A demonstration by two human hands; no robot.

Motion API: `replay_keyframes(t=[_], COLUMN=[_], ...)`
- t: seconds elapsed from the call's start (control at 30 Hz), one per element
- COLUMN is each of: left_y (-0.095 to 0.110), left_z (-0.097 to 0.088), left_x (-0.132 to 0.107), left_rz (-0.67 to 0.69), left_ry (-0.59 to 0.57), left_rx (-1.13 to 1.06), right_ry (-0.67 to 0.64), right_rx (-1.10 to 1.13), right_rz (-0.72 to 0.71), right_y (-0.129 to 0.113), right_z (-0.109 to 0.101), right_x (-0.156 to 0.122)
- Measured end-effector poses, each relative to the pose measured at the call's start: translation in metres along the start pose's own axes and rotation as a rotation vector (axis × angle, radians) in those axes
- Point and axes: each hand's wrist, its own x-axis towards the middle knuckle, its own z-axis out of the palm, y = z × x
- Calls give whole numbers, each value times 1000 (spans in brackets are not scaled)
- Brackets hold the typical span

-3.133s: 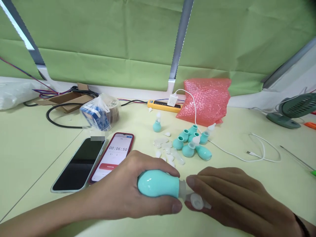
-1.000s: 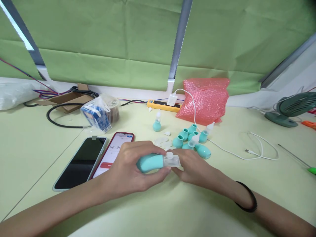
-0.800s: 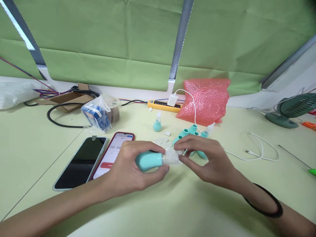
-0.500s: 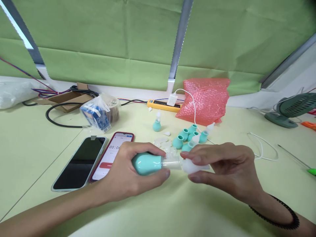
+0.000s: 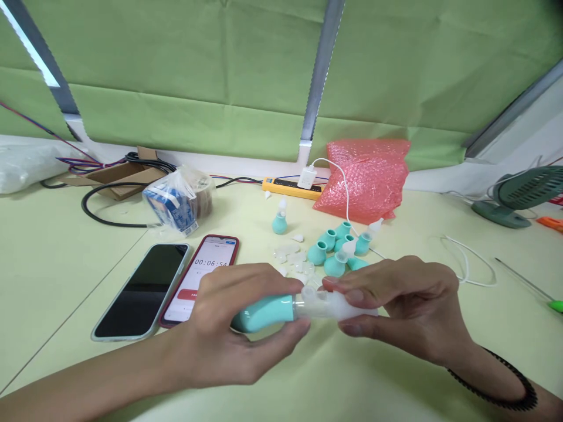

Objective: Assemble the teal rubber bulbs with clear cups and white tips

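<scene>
My left hand [image 5: 220,328] is wrapped round a teal rubber squeeze bulb [image 5: 270,313], lying on its side with its neck to the right. A clear plastic tube piece [image 5: 311,305] sits in the neck. From the right, my right hand [image 5: 409,305] pinches a milky white soft nozzle tip [image 5: 347,305] between thumb and fingers. The tip meets the clear piece end to end; how far it overlaps is blurred. Behind my hands are several loose teal bulbs [image 5: 317,253], some with tips in them, and a pile of small clear parts [image 5: 299,258].
Two phones lie at left, one dark [image 5: 141,293] and one showing a timer [image 5: 211,258]. Farther back are a bagged blue box [image 5: 171,205], a yellow power strip [image 5: 285,187] and a pink bubble-wrap bag [image 5: 365,181]. At right are a green fan [image 5: 505,199] and a screwdriver [image 5: 528,281].
The nozzle tip and the clear piece have come together, closing the gap between them. Both hands have dropped slightly, and the bulb tilts a little more.
</scene>
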Motion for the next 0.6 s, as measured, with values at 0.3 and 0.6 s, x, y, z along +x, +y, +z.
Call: replay_keyframes(t=[0.3,0.6], left_y=[1,2], left_z=[-2,-6], left_x=[-2,-3], left_rz=[159,145], left_ry=[-4,-75], left_rx=[105,120], right_ry=[-37,-69], right_rx=[40,96], right_rz=[-30,87], right_y=[-1,-4], right_z=[0,2], right_x=[-1,-2])
